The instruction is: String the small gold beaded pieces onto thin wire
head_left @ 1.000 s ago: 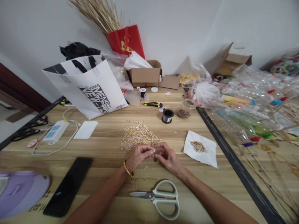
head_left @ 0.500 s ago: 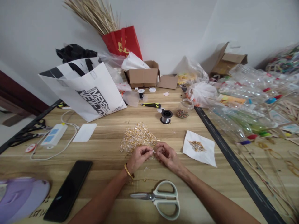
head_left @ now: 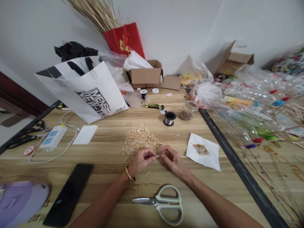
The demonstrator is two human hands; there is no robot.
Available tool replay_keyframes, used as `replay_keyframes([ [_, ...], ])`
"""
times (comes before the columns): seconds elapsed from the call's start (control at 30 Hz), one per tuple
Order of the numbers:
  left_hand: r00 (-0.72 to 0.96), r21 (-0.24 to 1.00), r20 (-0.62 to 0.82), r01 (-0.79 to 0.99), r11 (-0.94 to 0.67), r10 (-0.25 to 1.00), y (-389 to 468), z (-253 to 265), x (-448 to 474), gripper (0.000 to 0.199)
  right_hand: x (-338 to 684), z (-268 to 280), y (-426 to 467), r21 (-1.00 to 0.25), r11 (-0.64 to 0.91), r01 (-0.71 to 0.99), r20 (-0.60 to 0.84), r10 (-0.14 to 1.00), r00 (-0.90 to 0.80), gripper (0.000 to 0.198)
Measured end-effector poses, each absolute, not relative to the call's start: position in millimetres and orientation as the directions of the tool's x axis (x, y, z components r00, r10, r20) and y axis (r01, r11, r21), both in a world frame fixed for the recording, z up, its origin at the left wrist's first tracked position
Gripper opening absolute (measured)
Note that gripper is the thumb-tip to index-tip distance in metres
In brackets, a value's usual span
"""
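My left hand (head_left: 142, 161) and my right hand (head_left: 173, 160) meet at the near edge of a pile of gold and clear beads (head_left: 141, 139). Both are closed in a pinch on a tiny pale, clear bead-like piece (head_left: 157, 155) between the fingertips; its exact shape is too small to make out. Thin, nearly invisible thread hangs below my left hand. A gold chain (head_left: 147, 184) lies on the table just under the hands. Closer to me are scissors (head_left: 156, 201) with pale handles, blades pointing left.
A white paper (head_left: 193, 158) with gold pieces lies right of my hands. Behind stand a wire spool (head_left: 169, 118), a jar of beads (head_left: 186, 114) and a yellow-black cutter (head_left: 153, 106). Left are a phone (head_left: 68, 193) and a power strip (head_left: 53, 137). Plastic bottles (head_left: 256, 120) crowd the right.
My fingertips have shifted slightly, and a little more of the tiny piece shows between them. The camera view has moved a little; the other things stay in place.
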State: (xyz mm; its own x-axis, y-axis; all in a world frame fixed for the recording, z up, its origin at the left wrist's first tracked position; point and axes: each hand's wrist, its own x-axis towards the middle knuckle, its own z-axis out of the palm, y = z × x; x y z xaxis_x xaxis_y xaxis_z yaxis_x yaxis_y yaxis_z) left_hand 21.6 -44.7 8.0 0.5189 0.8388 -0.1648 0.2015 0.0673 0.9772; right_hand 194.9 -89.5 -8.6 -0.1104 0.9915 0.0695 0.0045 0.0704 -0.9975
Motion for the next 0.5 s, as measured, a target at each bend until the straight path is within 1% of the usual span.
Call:
replay_keyframes([
  [0.23,0.524,0.972,-0.165,0.228,0.049,0.835,-44.3,6.5,21.3,0.02,193.8,-6.4,-89.3,-0.999,0.046,-0.023,0.048,0.991,-0.123,0.024],
  [0.33,0.536,0.974,-0.178,0.216,0.07,0.825,-44.5,8.7,20.9,0.025,193.7,-10.5,-89.1,-0.998,0.06,-0.01,0.061,0.991,-0.116,0.022],
  [0.4,0.539,0.974,-0.197,0.205,0.1,0.819,-44.2,9.8,20.4,0.028,194.1,-12.4,-89.6,-0.992,0.117,0.039,0.113,0.988,-0.103,0.018],
  [0.5,0.532,0.971,-0.223,0.198,0.136,0.816,-43.6,11.1,20.1,0.031,194.9,-11.5,-91.7,-0.928,0.303,0.217,0.294,0.953,-0.07,0.013],
])
